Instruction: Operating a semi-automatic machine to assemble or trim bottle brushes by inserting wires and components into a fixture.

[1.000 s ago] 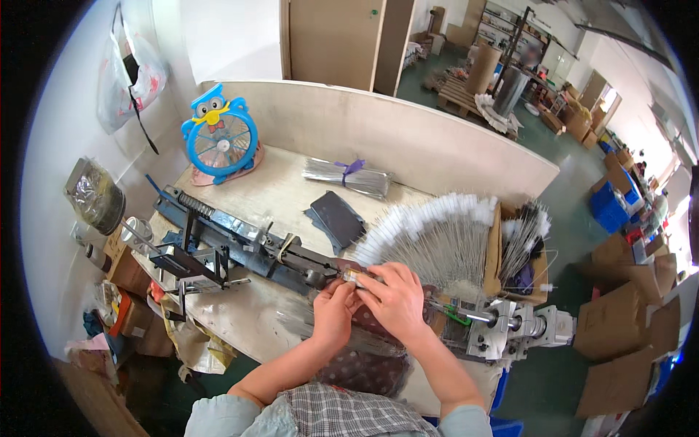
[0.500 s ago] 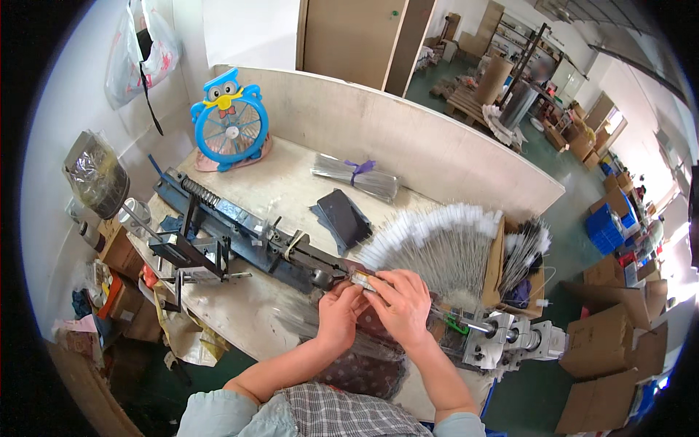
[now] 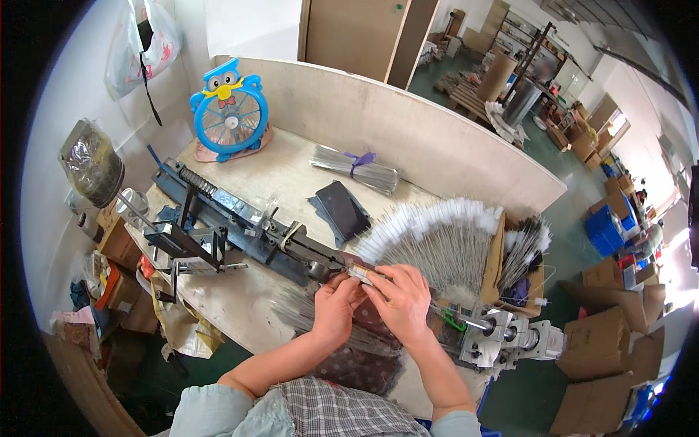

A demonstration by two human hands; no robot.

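Unmoved, both hands (image 3: 371, 297) pinch a small metal piece (image 3: 359, 274) between them.

A dark phone (image 3: 342, 210) with a blank black screen lies flat on the tabletop (image 3: 284, 175), just beyond the hands (image 3: 375, 306). Far to their right, brown cardboard boxes (image 3: 608, 364) stand stacked on the floor, with blue crates (image 3: 604, 229) farther off. Up on the wall to the far left hangs a clear plastic bag (image 3: 142, 44) with red print.
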